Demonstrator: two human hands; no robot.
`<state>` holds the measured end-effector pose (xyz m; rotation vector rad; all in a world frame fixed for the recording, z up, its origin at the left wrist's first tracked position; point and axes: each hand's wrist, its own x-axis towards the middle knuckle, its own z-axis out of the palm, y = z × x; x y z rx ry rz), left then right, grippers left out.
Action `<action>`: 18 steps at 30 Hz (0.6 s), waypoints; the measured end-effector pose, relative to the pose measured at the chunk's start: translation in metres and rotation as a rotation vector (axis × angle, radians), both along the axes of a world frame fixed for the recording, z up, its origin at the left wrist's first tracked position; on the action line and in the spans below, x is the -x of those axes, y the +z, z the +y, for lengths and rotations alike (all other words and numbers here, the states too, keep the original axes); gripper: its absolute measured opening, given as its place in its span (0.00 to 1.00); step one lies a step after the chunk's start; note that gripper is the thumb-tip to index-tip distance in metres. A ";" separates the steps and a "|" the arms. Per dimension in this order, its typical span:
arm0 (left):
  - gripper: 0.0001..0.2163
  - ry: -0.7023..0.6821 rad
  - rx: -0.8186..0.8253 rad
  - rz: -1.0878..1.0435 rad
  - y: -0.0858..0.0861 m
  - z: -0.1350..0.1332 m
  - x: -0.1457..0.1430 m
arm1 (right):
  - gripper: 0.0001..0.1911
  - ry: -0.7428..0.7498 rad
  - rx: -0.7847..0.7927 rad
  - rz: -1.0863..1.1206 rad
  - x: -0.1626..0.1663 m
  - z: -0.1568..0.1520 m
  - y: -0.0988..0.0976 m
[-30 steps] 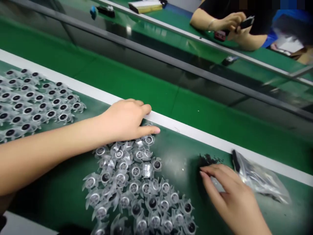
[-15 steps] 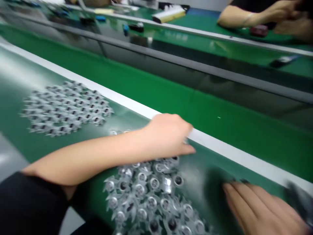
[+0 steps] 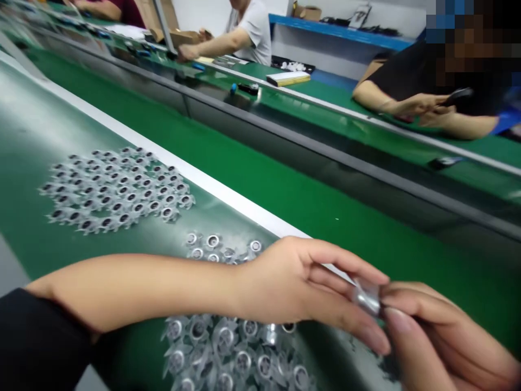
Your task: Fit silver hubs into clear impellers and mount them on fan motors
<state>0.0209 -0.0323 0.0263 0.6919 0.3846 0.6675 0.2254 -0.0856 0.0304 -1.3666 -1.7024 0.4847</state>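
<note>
My left hand (image 3: 301,288) and my right hand (image 3: 448,331) meet at the lower right, pinching a small clear plastic part with a metallic sheen (image 3: 366,297) between their fingers. A large cluster of translucent finned parts with dark round centres (image 3: 118,190) lies on the green mat (image 3: 36,125) at the left. A second pile of similar parts with metal centres (image 3: 232,347) lies under my left forearm, which hides part of it. A few more (image 3: 215,247) show just above that forearm.
A white strip (image 3: 228,193) edges the mat, and a green belt (image 3: 285,163) and grey rail (image 3: 285,127) lie beyond it. Across the line, a person in a white shirt (image 3: 248,32) and a person in black (image 3: 415,92) work at a green bench.
The view has swung up and left, showing more of the room. My hands have come together and now pinch a clear part. The clear bag has left view.
</note>
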 end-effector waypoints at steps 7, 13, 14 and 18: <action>0.19 -0.074 0.093 -0.087 0.004 -0.008 0.001 | 0.04 0.001 0.016 -0.020 0.016 -0.018 0.018; 0.20 -0.039 0.089 -0.026 0.007 -0.011 -0.001 | 0.04 -0.003 0.007 -0.093 0.019 -0.020 0.023; 0.20 -0.033 0.086 -0.016 0.007 -0.011 -0.001 | 0.05 -0.015 0.005 -0.104 0.020 -0.020 0.024; 0.21 -0.006 0.108 -0.006 0.004 -0.010 -0.001 | 0.11 0.088 -0.120 -0.296 0.016 -0.021 0.028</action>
